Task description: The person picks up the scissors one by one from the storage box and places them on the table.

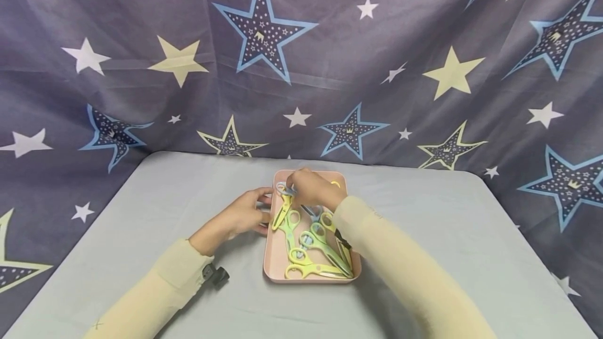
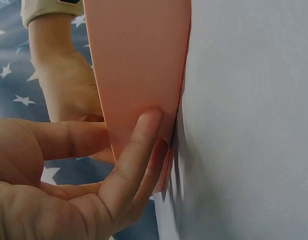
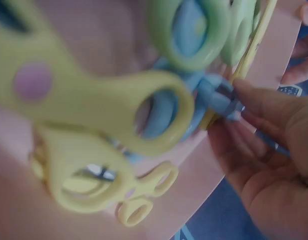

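- A star-printed cloth (image 1: 301, 67) hangs behind the pale surface (image 1: 447, 234) from 9 through 12 to 3 o'clock; a small dark object (image 1: 218, 275) lies on the surface just beside the left sleeve (image 1: 155, 286), at about 7 o'clock from the pink tray (image 1: 272, 255); the right sleeve (image 1: 405, 271) crosses the tray's 4 o'clock corner and hides part of it.
- The pink tray sits mid-surface; it holds a heap of plastic scissors (image 1: 313, 247), yellow, green and blue, overlapping one another, handles mostly toward 12 o'clock.
- The left hand (image 1: 245, 213) is at the tray's 9 o'clock wall, fingers (image 2: 138, 150) straight and pressed flat against it, thumb apart; nothing is clasped.
- The right hand (image 1: 311, 187) reaches in at 12 o'clock; its fingertips (image 3: 249, 97) pinch a pair of blue scissors (image 3: 194, 100) in the heap.
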`<state>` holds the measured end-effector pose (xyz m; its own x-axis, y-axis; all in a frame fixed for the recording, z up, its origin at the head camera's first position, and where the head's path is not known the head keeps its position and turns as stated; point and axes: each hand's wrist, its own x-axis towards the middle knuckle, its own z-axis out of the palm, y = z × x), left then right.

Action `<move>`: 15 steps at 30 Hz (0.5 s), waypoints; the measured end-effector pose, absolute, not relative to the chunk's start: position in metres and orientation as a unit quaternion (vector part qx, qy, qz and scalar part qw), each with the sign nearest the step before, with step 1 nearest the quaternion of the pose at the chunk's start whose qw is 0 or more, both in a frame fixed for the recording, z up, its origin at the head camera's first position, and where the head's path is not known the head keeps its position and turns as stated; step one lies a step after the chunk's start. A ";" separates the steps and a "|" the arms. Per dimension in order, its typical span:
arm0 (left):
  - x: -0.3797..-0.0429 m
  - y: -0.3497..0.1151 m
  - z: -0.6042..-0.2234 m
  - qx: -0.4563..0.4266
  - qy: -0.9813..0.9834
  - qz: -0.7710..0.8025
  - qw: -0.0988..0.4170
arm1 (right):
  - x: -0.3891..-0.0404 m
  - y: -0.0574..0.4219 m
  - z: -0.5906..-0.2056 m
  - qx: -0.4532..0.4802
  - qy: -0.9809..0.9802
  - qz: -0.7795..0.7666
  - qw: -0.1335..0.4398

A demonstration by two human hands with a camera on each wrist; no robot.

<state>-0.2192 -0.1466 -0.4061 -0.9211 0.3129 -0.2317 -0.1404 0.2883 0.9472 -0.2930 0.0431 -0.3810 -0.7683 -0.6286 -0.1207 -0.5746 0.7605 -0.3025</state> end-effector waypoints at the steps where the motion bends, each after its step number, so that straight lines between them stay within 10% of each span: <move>1: -0.220 -0.147 -0.406 0.051 0.780 0.594 0.191 | -0.294 0.044 -0.381 -0.333 0.929 -0.121 0.108; 15: -0.221 -0.147 -0.408 0.050 0.778 0.596 0.193 | -0.295 0.051 -0.382 -0.377 0.917 -0.099 0.090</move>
